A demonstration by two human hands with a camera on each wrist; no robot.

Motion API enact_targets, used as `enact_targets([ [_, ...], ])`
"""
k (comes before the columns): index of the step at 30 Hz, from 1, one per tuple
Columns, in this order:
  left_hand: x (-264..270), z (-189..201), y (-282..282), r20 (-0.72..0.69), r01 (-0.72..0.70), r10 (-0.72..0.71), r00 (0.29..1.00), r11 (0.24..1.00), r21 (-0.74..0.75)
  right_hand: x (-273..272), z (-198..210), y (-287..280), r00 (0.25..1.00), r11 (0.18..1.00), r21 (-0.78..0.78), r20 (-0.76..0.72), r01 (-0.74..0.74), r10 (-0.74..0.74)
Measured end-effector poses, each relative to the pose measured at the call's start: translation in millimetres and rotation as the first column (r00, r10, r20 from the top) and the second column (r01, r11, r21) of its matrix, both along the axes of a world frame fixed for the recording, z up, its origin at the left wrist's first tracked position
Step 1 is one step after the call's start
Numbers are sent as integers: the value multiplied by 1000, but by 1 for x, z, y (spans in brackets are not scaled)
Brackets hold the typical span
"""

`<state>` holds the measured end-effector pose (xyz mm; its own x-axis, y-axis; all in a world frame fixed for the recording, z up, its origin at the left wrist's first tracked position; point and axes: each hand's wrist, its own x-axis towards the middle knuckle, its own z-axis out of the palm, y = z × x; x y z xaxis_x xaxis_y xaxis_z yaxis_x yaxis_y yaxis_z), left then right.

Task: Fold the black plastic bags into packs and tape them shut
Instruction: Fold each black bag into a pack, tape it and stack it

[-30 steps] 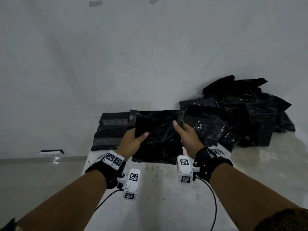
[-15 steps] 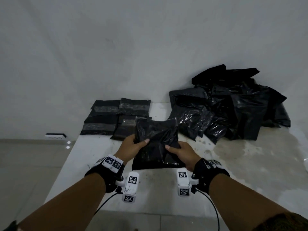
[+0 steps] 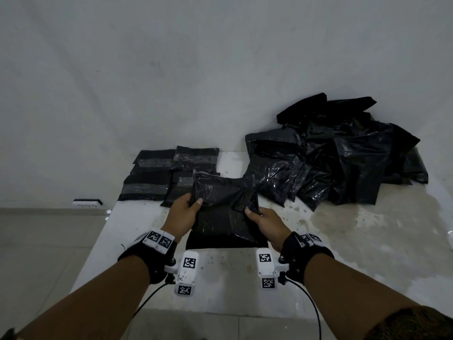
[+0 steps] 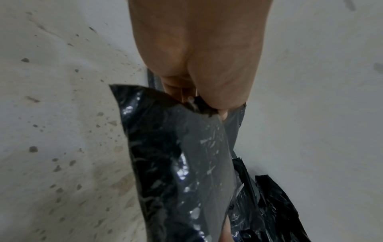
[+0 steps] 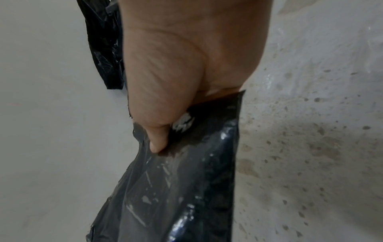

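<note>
A black plastic bag [image 3: 224, 212] is held over the near part of the white table [image 3: 245, 278], its lower edge resting on the surface and its top half bent toward me. My left hand [image 3: 182, 212] pinches its left edge, thumb on top. My right hand [image 3: 263, 220] pinches the right edge. In the left wrist view the left hand [image 4: 205, 101] grips the glossy bag [image 4: 176, 163]. In the right wrist view the right hand's thumb [image 5: 157, 139] presses on the bag [image 5: 182, 188]. Several taped packs [image 3: 157, 177] lie at the back left.
A heap of loose black bags [image 3: 343, 155] fills the back right of the table against the white wall. The table's left edge drops to a tiled floor [image 3: 44, 253]. A wall socket [image 3: 87, 202] sits low on the left.
Both hands have brought the bag down and toward me until its lower edge rests on the table. The right hand slid lower along the right edge and the top half bends over.
</note>
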<state>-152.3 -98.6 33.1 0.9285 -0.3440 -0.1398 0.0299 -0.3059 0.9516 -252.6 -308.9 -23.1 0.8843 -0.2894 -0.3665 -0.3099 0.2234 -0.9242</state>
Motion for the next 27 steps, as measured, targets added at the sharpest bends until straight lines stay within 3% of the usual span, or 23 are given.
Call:
enact_targets([
  [4, 7, 0, 1, -73, 39, -40, 996, 999, -26, 6, 1, 2, 1000, 999, -29, 5, 30, -30],
  [14, 44, -16, 30, -51, 123, -121, 991, 992, 34, 14, -4, 19, 988, 976, -193, -91, 102, -121],
  [23, 93, -27, 57, 9, 173, -175, 984, 977, 125, 32, 6, 61, 962, 962, -148, -113, 231, -248],
  [27, 96, -43, 80, 9, 180, -184, 983, 971, 155, 31, -4, 87, 965, 967, -170, -152, 188, -215],
])
